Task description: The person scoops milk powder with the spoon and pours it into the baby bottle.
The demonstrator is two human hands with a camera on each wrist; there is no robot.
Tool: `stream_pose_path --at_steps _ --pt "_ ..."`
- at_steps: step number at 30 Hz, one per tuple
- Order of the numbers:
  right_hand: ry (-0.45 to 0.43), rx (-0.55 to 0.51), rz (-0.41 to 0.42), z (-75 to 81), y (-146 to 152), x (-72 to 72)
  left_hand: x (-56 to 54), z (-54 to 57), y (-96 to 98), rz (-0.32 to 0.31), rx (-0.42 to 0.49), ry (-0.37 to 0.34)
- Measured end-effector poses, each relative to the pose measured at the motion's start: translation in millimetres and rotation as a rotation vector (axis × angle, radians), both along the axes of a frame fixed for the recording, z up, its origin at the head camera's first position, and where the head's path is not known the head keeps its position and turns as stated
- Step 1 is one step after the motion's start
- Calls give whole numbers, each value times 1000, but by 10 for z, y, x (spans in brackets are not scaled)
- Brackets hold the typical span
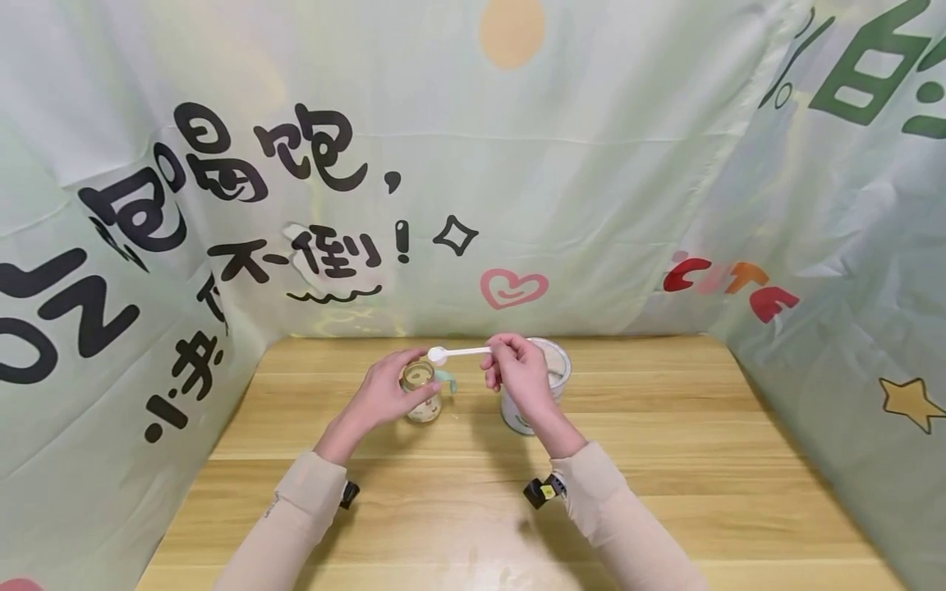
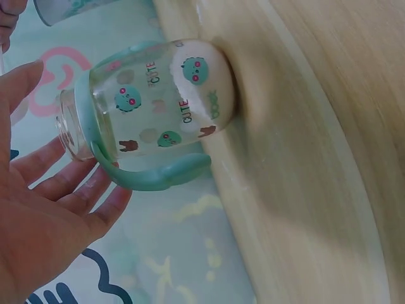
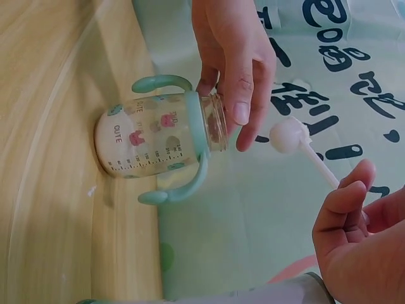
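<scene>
A baby bottle (image 2: pixel 145 104) with mint-green handles and printed cartoon faces stands uncapped on the table, pale powder in its bottom. My left hand (image 1: pixel 388 390) is spread loosely around its neck; in the left wrist view the fingers lie behind the collar, with the thumb apart from the glass. My right hand (image 1: pixel 521 373) pinches the handle of a white measuring scoop (image 1: pixel 460 352), which it holds level above and right of the bottle mouth. White powder heaps in the scoop bowl (image 3: pixel 288 134). Behind my right hand stands an uncovered powder can (image 1: pixel 517 417), partly hidden.
The wooden table (image 1: pixel 443 509) ends at a printed fabric backdrop (image 1: pixel 591 189), which also encloses both sides. A small white speck (image 3: pixel 92 190) lies on the wood near the bottle. Cameras are strapped at both wrists.
</scene>
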State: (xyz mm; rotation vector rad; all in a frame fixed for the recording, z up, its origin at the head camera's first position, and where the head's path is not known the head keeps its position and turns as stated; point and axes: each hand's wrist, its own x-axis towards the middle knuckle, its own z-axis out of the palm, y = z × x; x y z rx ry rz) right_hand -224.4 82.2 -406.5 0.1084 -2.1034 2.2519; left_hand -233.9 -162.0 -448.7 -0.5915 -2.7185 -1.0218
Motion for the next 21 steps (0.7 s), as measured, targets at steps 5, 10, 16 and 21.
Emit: stream_pose_path --at_steps 5,10,16,21 --pt "4 0 16 -9 -33 11 6 -26 -24 9 -5 -26" --pt "6 10 26 -20 -68 18 6 -59 -46 21 -13 -37" --pt "2 5 36 -24 -121 23 7 -86 -53 42 1 -71" --pt "0 8 54 -35 -148 21 -2 -119 -47 45 8 -79"
